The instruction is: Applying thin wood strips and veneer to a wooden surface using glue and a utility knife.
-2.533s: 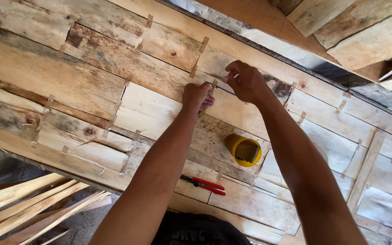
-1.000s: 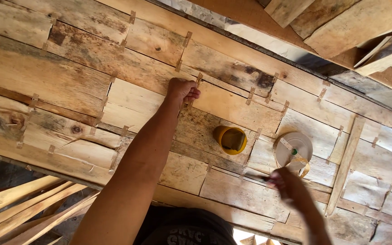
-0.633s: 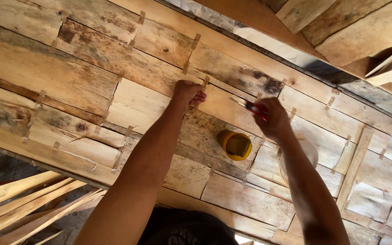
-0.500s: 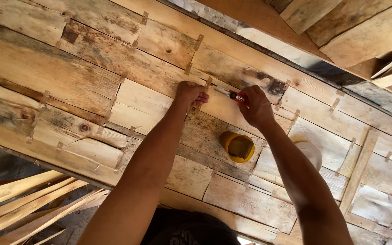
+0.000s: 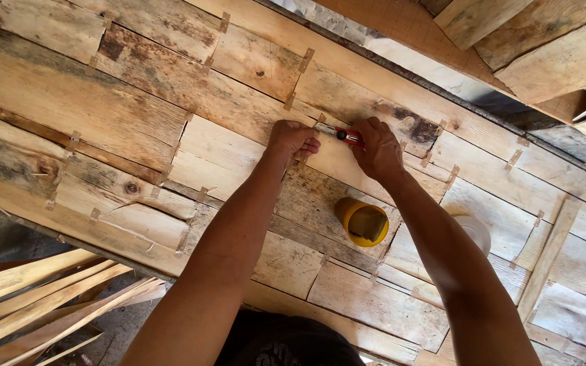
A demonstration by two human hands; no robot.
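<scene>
On the plank surface [image 5: 69, 102]: both your hands work at one seam.
Your left hand [image 5: 291, 139] presses curled fingers onto the boards, grasping nothing visible; your right hand [image 5: 376, 146] grips a red utility knife [image 5: 344, 135], blade toward the left hand. Yellow cup [image 5: 362, 221] stands just below, contents unclear. White round thing [image 5: 477, 232] sits half hidden behind your right forearm. Loose slats [image 5: 35, 305] lie lower left.
</scene>
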